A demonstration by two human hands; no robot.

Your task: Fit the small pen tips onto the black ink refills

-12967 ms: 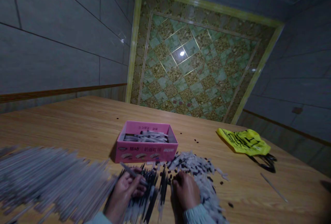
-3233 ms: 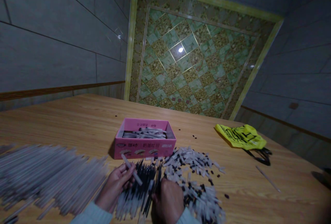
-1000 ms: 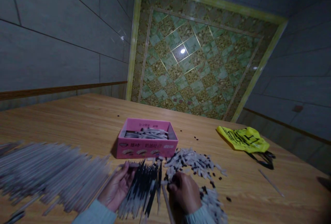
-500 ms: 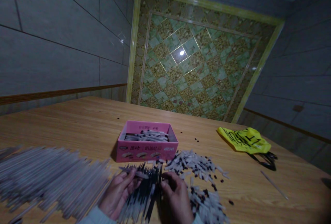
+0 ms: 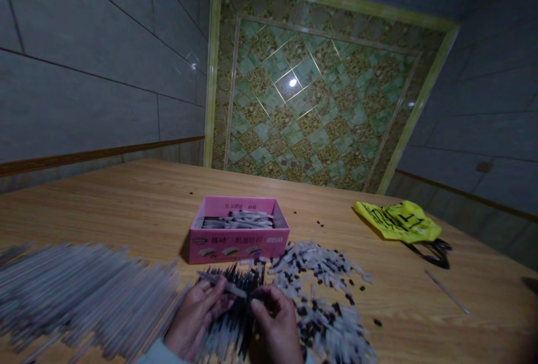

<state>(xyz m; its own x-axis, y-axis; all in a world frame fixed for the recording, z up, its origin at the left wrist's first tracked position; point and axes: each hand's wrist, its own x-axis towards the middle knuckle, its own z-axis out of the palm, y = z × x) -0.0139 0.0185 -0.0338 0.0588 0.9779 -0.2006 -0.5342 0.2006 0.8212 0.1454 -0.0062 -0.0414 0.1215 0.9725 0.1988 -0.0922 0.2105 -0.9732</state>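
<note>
My left hand is closed around a translucent pen, pinched between thumb and fingers and pointing to the right. At the pen's right end, my right hand has its thumb and fingers drawn together. Whatever lies between those fingertips is too small and dark to make out. Beneath both hands spreads a bundle of thin dark-tipped pen refills. Just beyond stands a pink box with several pens lying in it.
Clear pen barrels cover the table's left side. Small white and black caps lie heaped right of my hands, some scattered. Farther right are a yellow bag with black straps and a single thin stick on the wooden table.
My right hand has moved left, from the refills to the end of the pen in my left hand. The left hand keeps its hold, and the pen is tilted slightly more.
</note>
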